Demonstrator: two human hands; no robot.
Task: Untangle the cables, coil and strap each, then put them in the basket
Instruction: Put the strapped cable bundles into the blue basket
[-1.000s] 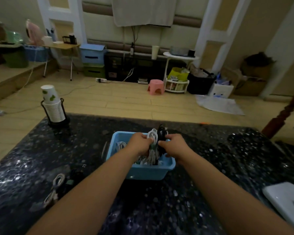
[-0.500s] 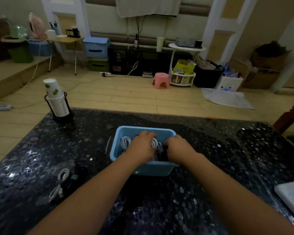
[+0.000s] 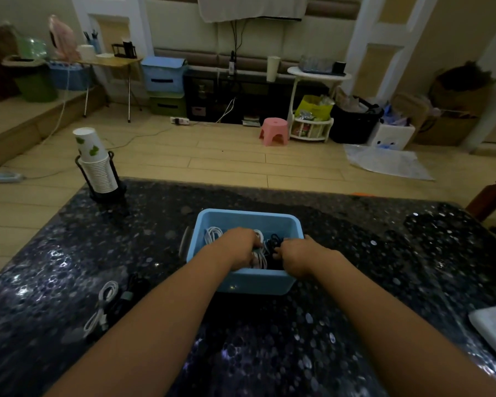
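Observation:
A light blue basket (image 3: pixel 248 219) stands on the dark speckled table (image 3: pixel 384 253). Inside it lie white cables (image 3: pixel 212 234) and black cables (image 3: pixel 275 240). My left hand (image 3: pixel 239 247) reaches into the basket with fingers curled on the white cable bundle. My right hand (image 3: pixel 297 255) is in the basket beside it, fingers curled at the black cables. Both sets of fingertips are partly hidden among the cables. On the table to the left lies a coiled white cable (image 3: pixel 102 308) next to a black cable (image 3: pixel 126 296).
A rack of stacked paper cups (image 3: pixel 96 167) stands at the table's far left corner. A white flat object (image 3: pixel 494 328) lies at the right edge. Beyond the table is wooden floor with a pink stool (image 3: pixel 274 131) and storage boxes.
Both hands lowered the white and black cable bundle from above the basket down into it. The camera view tilted slightly.

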